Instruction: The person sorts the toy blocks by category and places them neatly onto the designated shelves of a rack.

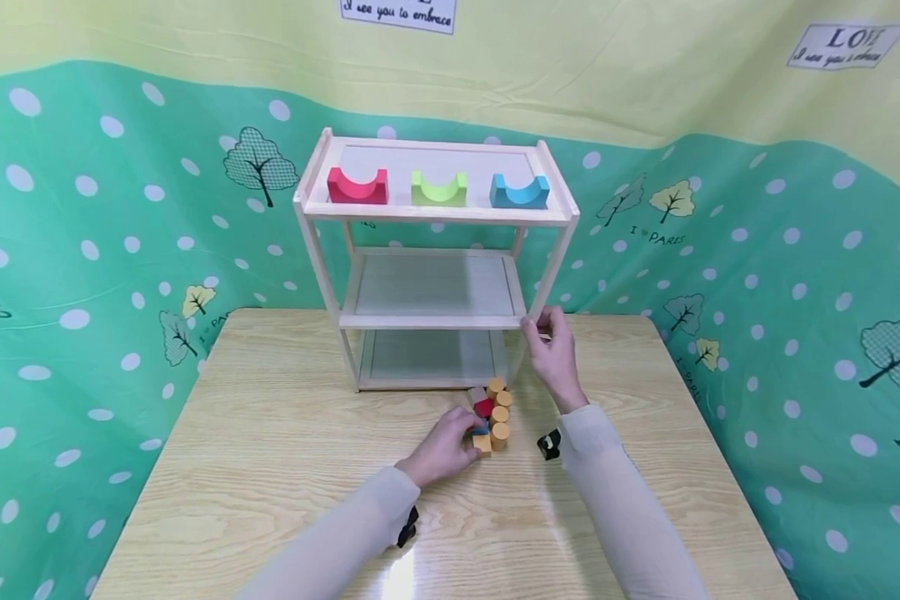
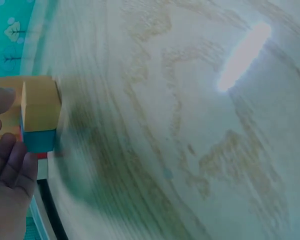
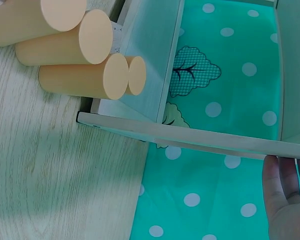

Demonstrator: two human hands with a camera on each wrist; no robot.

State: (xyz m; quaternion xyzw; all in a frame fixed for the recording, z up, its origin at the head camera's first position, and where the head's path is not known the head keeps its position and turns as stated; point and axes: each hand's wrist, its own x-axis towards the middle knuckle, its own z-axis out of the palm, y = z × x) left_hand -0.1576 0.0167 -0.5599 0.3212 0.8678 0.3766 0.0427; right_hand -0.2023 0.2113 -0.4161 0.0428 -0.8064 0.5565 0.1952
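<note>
Ample tabletop (image 1: 255, 450) leftward, left hand (image 1: 442, 446) at blocks (image 1: 499, 415), right hand (image 1: 555, 357) round shelf edge (image 1: 552, 268)

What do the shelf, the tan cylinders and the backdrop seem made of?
Shelf: probably wood, pale and matte, judging by its squared rails. Tan cylinders: likely painted wood, smooth and matte; no visible grain leaves plastic possible. Backdrop: apparently printed fabric, given its soft wrinkles.

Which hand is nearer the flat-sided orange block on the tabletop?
Left. The left hand is immediately beside the flat-sided orange block; the right hand is farther off, at the right side of the wooden shelf.
</note>
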